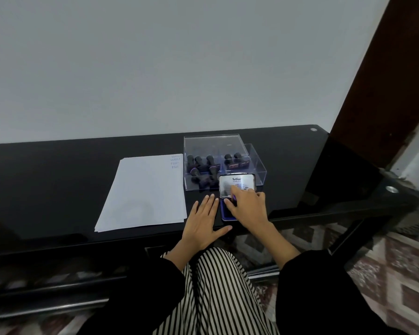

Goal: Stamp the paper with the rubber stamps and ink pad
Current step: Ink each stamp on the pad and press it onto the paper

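Soft, dim, even light fills the scene with no hard shadows; a brighter strip shows at the far right past the door frame (385, 93). The glossy black table (58, 189) carries a faint sheen, and the paper (143, 197) is the brightest patch. Detail is soft: the stamp (234, 197) under the right hand (248, 207) is a purple blur, the floor (397, 274) smears, and straight edges bow.

Your tabletop (58, 189) is glossy black. The paper (143, 194) on it is white, with blue stamp marks (175, 162) in one far corner. The rubber stamps (201, 163) have black handles and purple bases; their box (259, 170) is clear. The ink pad (225, 213) is deep blue, its lid (237, 181) silvery. You wear black-and-white striped trousers (215, 298) and black sleeves (324, 298).
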